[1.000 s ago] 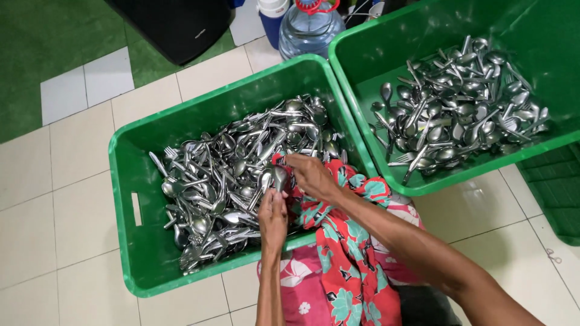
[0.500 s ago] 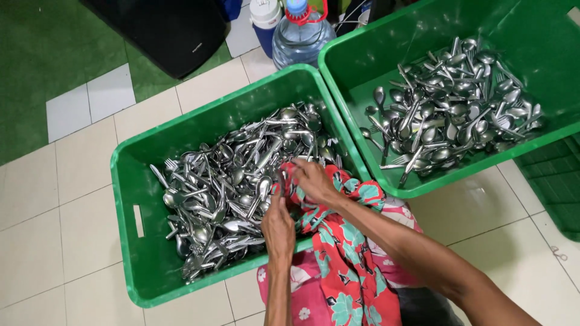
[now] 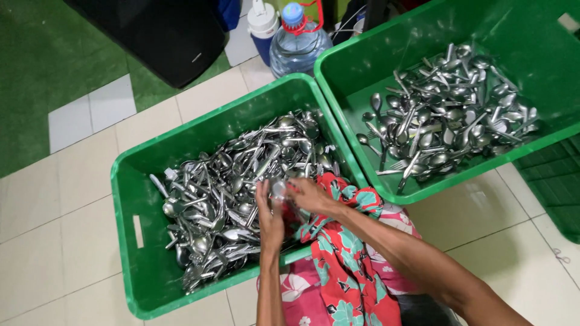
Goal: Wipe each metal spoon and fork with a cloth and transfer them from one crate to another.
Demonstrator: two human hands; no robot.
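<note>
Here, spoon (image 3: 278, 189) between both hands' grip

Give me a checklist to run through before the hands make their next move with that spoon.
1. Spoon held between both hands: ok.
2. Left hand gripping it: ok.
3. Right hand with the red flowered cloth at the spoon: ok.
4. Spoon fully wiped: cannot tell, hidden by fingers.
5. Room in the right crate: ok, bare green floor shows.
6. Near crate has cutlery in it: ok.

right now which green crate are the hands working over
The nearer, left green crate: both hands meet above its cutlery with the red floral cloth. The far right crate is untouched.
</note>
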